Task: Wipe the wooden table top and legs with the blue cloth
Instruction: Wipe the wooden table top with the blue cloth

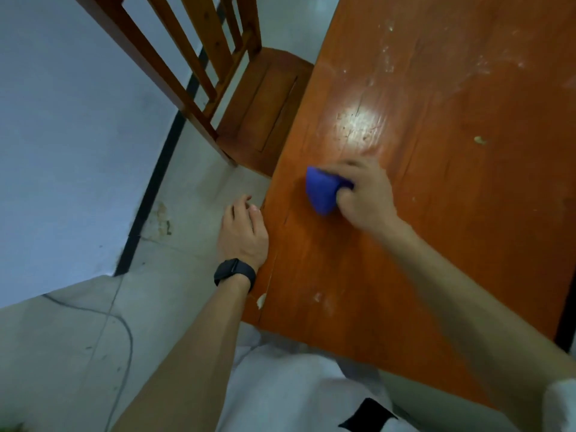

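The orange-brown wooden table top (436, 232) fills the right half of the view, with pale smears and a bright glare patch on it. My right hand (366, 194) grips a bunched blue cloth (321, 190) and holds it down on the table near the left edge. My left hand (243, 229), with a black watch on the wrist, rests against the table's left edge, its fingers loosely bent and holding nothing. The table legs are hidden.
A wooden chair (268, 110) stands at the table's left side, its slatted back toward the white wall (68, 126). A thin cable (124, 332) runs across the grey floor at lower left. A small crumb (480, 140) lies on the table.
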A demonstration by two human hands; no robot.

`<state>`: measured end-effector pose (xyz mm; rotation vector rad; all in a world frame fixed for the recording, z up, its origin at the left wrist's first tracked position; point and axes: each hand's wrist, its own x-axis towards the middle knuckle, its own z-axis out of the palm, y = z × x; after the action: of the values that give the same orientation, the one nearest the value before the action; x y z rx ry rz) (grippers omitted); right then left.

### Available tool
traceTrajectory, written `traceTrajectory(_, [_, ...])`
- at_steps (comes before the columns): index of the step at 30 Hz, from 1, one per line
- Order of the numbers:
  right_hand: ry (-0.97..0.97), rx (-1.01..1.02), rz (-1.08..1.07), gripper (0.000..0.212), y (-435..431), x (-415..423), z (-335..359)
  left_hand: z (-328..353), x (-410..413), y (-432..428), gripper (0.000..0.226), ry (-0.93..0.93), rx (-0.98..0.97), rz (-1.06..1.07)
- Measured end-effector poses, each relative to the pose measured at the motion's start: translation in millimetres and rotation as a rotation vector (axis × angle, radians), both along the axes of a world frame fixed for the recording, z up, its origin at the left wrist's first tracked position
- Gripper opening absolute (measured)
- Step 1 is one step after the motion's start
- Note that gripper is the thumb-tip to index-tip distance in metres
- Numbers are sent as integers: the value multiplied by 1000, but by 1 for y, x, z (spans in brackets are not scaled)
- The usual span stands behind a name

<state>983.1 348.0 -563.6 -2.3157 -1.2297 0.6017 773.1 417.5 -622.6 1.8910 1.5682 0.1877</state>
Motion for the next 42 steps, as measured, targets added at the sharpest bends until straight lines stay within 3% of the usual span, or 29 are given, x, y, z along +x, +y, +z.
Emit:
traceTrajectory(3, [-141,11,-160,56,13,18,-20,-1,0,-3,35,-1,20,5])
traceTrajectory(6, [-204,86,-108,53,-38,-45,-30,-1,-1,-4,36,0,22,-11])
traceTrajectory(9, [-65,80,51,54,-112,-119,-23,-2,-2,-4,36,8,54,-49])
traceTrajectory(13, [229,-127,327,52,-155,-147,-4,-3,-1,-3,36,-4,84,-66])
traceTrajectory(16, [215,49,66,56,-139,-103,-4,-2,0,-3,37,-23,86,-71])
traceTrajectory(19, [-144,114,-246,60,-120,-47,-20,-6,-5,-4,38,-83,65,-60])
traceTrajectory(21, [-261,80,-357,57,-122,-55,-31,-11,-14,-6,41,-117,45,-77])
traceTrajectory(24, [-221,165,-300,50,-157,-140,-41,-16,-35,-17,49,-96,-9,-117])
traceTrajectory(28, [7,220,-97,44,-210,-242,-33,-6,-74,-49,53,-67,-76,-157])
traceTrajectory(30, [84,269,-201,47,-222,-232,-20,2,-88,-65,57,-48,-112,-166])
traceTrajectory(32, [40,288,-377,52,-228,-189,-7,5,-95,-75,55,-28,-157,-157])
traceTrajectory(35, [-190,84,-576,61,-236,-108,-5,8,-97,-78,58,-49,-253,-114])
traceTrajectory(37, [-229,-37,-736,61,-235,-96,-17,6,-104,-76,66,-57,-326,-121])
traceTrajectory(39, [-235,-10,-795,59,-225,-137,-29,9,-112,-75,67,-95,-402,-142])
traceTrajectory(42, [-130,154,-543,56,-197,-250,-40,23,-119,-66,54,-157,-493,-164])
